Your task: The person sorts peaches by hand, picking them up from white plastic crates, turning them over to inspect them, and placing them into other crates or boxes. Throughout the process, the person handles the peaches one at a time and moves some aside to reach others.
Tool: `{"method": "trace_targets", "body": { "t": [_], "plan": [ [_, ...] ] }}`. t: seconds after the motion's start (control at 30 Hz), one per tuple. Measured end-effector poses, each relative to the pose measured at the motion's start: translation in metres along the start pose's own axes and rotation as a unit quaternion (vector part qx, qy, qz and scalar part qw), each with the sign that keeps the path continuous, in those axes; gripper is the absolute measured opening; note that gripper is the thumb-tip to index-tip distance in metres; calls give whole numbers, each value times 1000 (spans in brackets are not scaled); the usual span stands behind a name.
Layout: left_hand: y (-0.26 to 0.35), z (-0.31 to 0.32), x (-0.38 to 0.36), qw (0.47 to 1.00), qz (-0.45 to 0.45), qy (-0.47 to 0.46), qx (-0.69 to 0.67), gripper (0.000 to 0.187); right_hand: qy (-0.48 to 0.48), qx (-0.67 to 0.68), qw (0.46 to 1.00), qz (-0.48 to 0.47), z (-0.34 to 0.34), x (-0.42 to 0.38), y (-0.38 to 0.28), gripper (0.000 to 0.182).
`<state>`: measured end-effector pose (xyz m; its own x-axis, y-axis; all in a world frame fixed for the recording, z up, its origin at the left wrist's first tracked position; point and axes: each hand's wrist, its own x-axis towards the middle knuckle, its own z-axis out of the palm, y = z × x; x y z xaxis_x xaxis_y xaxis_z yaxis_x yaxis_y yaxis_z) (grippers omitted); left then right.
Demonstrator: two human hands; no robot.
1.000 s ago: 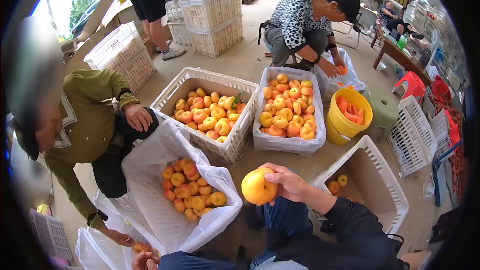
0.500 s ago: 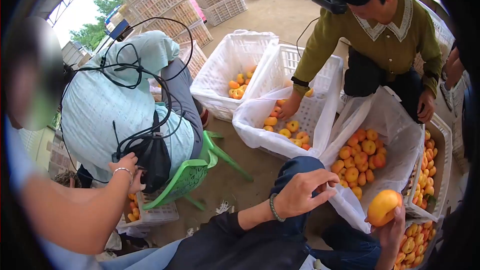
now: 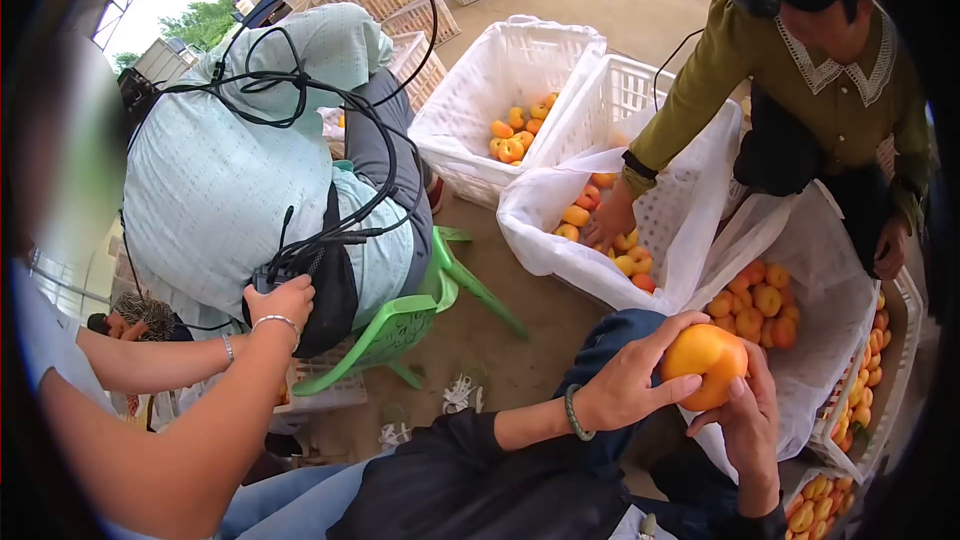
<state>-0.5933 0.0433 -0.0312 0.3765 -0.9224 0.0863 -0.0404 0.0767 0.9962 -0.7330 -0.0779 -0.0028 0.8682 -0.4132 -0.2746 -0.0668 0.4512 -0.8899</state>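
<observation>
Between both my hands sits a large yellow-orange peach (image 3: 704,368), held up in front of my knee. My left hand (image 3: 632,380), with a green bead bracelet at the wrist, wraps the peach from the left, its thumb on the front. From the right, my right hand (image 3: 748,430) closes on the same fruit with thumb and fingers. Just beyond my hands stands a crate with a white liner (image 3: 820,340), holding a heap of peaches (image 3: 758,302). Part of that heap is hidden behind my hands.
Opposite, a person in an olive top (image 3: 700,90) reaches into another lined crate (image 3: 540,250). A third lined crate (image 3: 460,140) stands behind. At left, a person sits on a green chair (image 3: 385,345), while another person's hand (image 3: 285,305) touches a black pouch (image 3: 325,315) there.
My left hand has come over to the peach, which moved left and up in my right hand, so both hands now hold it. The view has shifted slightly.
</observation>
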Motion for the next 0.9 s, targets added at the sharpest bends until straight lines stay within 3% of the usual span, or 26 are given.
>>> {"method": "trace_targets", "body": {
  "t": [0.23, 0.4, 0.6, 0.7, 0.8, 0.9],
  "plan": [
    [-1, 2, 12, 999, -26, -7, -27, 60, 10, -3, 1000, -8, -8, 8, 1, 47],
    [3, -8, 13, 999, -23, 39, 23, 65, -2, 11, 1000, -1, 1, 22, -3, 45],
    [7, -30, 14, 993, -66, 82, 54, 58, -66, 74, 993, 67, 13, 43, -2, 43],
    [10, -36, 14, 990, -83, 84, 79, 52, -44, 67, 993, 83, 19, 47, -2, 45],
    [11, -42, 16, 994, -91, 39, 50, 52, -48, 5, 995, 85, 5, 52, 1, 49],
    [5, -43, 21, 995, -77, -30, 52, 52, -42, 64, 992, 101, -11, 53, 6, 50]
  ]
}}
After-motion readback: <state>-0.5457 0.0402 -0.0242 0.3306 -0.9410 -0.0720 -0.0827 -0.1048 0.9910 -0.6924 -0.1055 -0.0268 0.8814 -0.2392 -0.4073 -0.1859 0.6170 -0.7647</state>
